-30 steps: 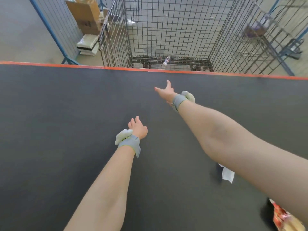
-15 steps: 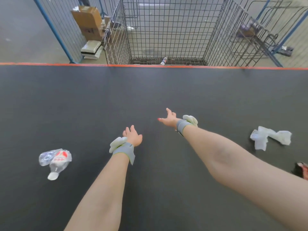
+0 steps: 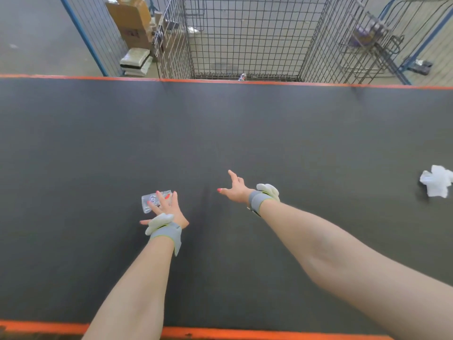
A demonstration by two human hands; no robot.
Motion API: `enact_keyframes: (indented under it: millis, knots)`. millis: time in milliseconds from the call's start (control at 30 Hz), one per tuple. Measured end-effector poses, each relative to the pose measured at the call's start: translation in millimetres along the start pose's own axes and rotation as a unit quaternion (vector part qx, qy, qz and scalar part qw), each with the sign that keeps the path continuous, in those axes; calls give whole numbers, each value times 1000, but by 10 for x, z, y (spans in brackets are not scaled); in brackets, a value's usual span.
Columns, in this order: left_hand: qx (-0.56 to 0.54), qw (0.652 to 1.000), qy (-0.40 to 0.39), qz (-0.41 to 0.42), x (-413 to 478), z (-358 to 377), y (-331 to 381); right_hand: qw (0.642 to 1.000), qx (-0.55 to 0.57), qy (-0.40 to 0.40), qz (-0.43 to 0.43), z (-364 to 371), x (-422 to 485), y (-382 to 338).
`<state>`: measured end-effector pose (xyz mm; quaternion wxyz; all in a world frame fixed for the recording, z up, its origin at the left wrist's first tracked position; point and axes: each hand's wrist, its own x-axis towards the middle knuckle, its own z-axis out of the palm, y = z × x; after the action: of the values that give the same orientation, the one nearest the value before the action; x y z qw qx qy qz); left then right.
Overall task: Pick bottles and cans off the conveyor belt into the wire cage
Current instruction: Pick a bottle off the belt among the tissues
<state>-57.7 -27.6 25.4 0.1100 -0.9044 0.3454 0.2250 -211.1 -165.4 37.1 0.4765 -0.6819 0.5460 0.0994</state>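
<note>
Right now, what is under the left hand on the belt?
A crushed clear plastic bottle with red markings lies on the conveyor belt under the left hand, whose fingers are spread. The hand covers the bottle's right part; whether it touches the bottle is unclear.

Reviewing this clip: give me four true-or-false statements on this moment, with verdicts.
1. The left hand spreads its fingers over a crushed clear bottle on the belt. True.
2. The right hand grips a can. False: it is open and empty.
3. Crumpled white paper lies on the belt's right side. True.
4. The wire cage stands at the belt's near edge. False: it stands beyond the far edge.
</note>
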Motion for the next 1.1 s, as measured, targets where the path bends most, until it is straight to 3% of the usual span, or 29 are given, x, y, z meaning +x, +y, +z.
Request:
enact_keyframes:
  millis: [300, 500, 600, 767, 867, 967, 1000, 1100]
  knots:
    - [5, 991, 55, 122, 27, 30, 637, 999, 28, 34, 11, -230, -63, 306]
    - [-150, 976, 37, 150, 154, -361, 1103, 997, 50, 58, 16, -647, 102, 301]
    - [-305, 948, 26, 90, 271, -531, 1331, 995, 60, 76, 16, -830, 266, 277]
    - [-524, 850, -29, -45, 758, -1069, 1746, 992, 77, 104, 13, -1360, 711, 48]
    - [-560, 829, -2, -17, 1138, -1600, 2074, 985, 91, 144, -4, -1778, 1063, -188]
    - [-625, 779, -17, 51, 1652, -2477, 2471, 967, 125, 218, -32, -2211, 1440, -536]
    - [-623, 776, -53, 84, 1784, -2721, 2584, 959, 146, 239, -43, -2338, 1552, -665]
    - [-531, 835, -69, 127, 2190, -2945, 2849, 948, 175, 254, -75, -2586, 1828, -970]
